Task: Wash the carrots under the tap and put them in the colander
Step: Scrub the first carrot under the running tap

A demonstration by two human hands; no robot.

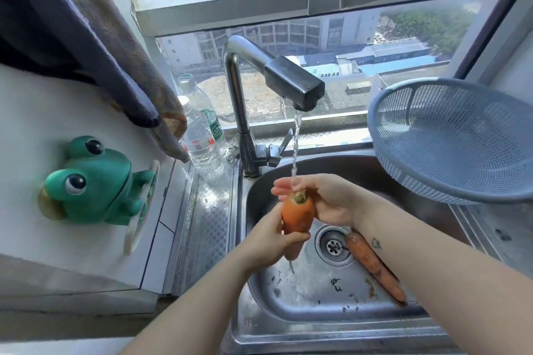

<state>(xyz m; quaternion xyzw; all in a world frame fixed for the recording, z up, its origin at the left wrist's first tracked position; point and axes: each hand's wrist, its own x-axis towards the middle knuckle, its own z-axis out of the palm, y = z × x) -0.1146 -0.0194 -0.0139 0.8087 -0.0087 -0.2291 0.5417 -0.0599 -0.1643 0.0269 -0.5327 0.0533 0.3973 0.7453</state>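
Steel sink [261,323] below window [317,34]; left hand [272,241] and right hand [331,202] curl fingers [281,191] round carrot [298,213].

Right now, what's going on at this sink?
A person is washing a carrot under the running tap. The left hand grips its lower part, and the right hand wraps round its top end, where the water lands. A second carrot lies in the sink beside the drain, partly under the right forearm. The blue colander sits to the right of the sink, with no carrot showing in it.
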